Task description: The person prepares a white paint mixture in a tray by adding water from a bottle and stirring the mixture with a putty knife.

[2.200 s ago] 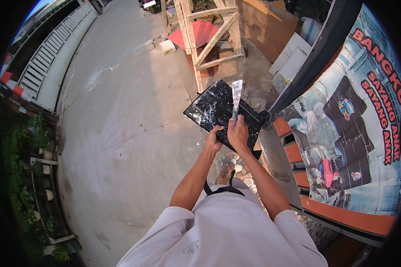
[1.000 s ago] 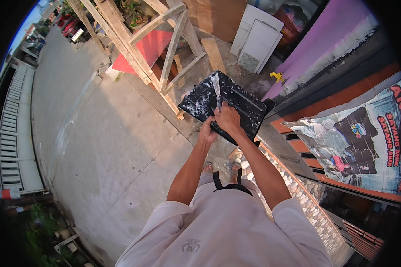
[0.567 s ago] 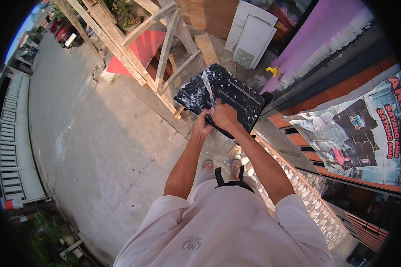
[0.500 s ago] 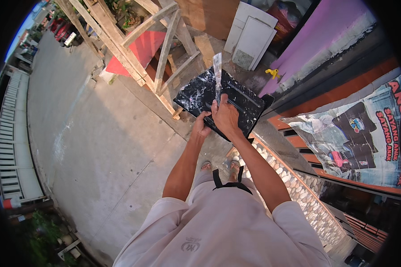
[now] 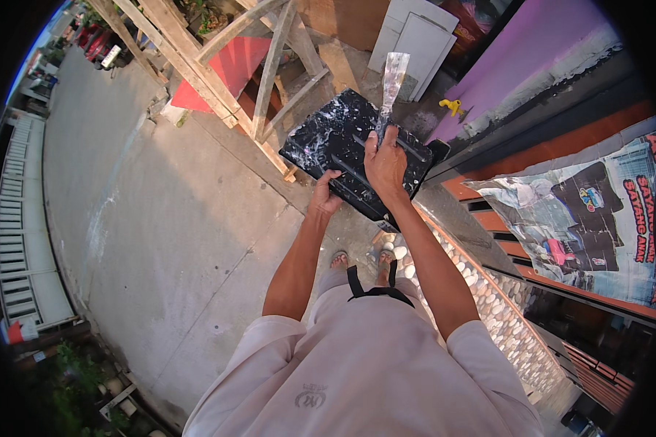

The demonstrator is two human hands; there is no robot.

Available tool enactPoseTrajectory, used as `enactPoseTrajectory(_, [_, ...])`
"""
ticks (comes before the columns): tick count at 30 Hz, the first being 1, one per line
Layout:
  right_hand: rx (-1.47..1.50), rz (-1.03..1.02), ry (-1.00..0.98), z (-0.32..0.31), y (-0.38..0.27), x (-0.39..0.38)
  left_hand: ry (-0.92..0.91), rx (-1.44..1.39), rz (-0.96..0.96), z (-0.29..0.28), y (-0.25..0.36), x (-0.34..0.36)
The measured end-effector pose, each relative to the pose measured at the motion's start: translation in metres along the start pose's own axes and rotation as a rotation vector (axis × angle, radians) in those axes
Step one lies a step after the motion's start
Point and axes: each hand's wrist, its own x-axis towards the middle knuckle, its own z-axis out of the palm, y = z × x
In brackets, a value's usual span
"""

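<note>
Outdoors, sunlit lane. Nearest: pale shirt point(image 5: 364, 371), then 2 sandalled feet point(image 5: 339, 259) at the edge of a pebble strip point(image 5: 499, 320).

Left hand point(image 5: 325, 195): grip closed on the near left edge of a black tray point(image 5: 353, 124), thumb on top, other fingers mostly out of sight. Tray held out ahead of the body, above the ground, tilted. Ribbed, spattered white, smears thickest toward its left end; depth of the residue cannot be told.

Right hand point(image 5: 386, 164): grip wrapped tight around the handle of a scraper point(image 5: 394, 76). Blade points up and away, past the tray's far edge, streaked white. Cannot tell whether the tool touches the tray.

Underfoot and left: grey concrete point(image 5: 160, 269), cracked, pale stain along it. Right: wrinkled banner point(image 5: 590, 211) hung over orange slats. Further on, purple wall point(image 5: 525, 65) with yellow tap point(image 5: 452, 107); 2 overlapping white panels point(image 5: 419, 51) near it.

Beyond the tray, rough wooden frame point(image 5: 270, 73), red sheet point(image 5: 244, 65) behind its bars. Lower left, plants point(image 5: 73, 371) with pots beside them, contents too dim to read. Left rim: white gate point(image 5: 29, 218). Farthest, red vehicle point(image 5: 95, 47).
</note>
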Motion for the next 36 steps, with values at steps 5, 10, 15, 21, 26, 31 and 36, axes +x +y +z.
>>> enactPoseTrajectory(5, [-0.231,-0.307,-0.195,0.027,0.040,0.021,0.013,-0.046,-0.026,0.006,0.009,0.014])
enactPoseTrajectory(10, [-0.149,-0.163,-0.091,0.022,0.039,0.026,-0.002,0.014,-0.025,0.022,0.018,0.005])
enactPoseTrajectory(15, [-0.098,0.005,0.118,0.018,0.022,0.026,-0.013,0.034,-0.024,0.010,0.023,0.012])
enactPoseTrajectory(21, [-0.165,0.043,-0.105,0.008,0.019,0.029,-0.074,0.028,-0.026,-0.008,0.026,0.005])
enactPoseTrajectory(26, [-0.224,-0.107,-0.154,0.024,0.041,0.037,-0.067,0.060,-0.075,-0.012,0.029,0.009])
enactPoseTrajectory(31, [-0.299,-0.155,-0.147,0.045,0.097,0.028,-0.068,0.097,-0.096,-0.009,0.022,0.017])
enactPoseTrajectory(36, [-0.242,0.005,-0.038,0.022,0.052,0.022,-0.042,0.162,-0.070,-0.031,0.019,0.011])
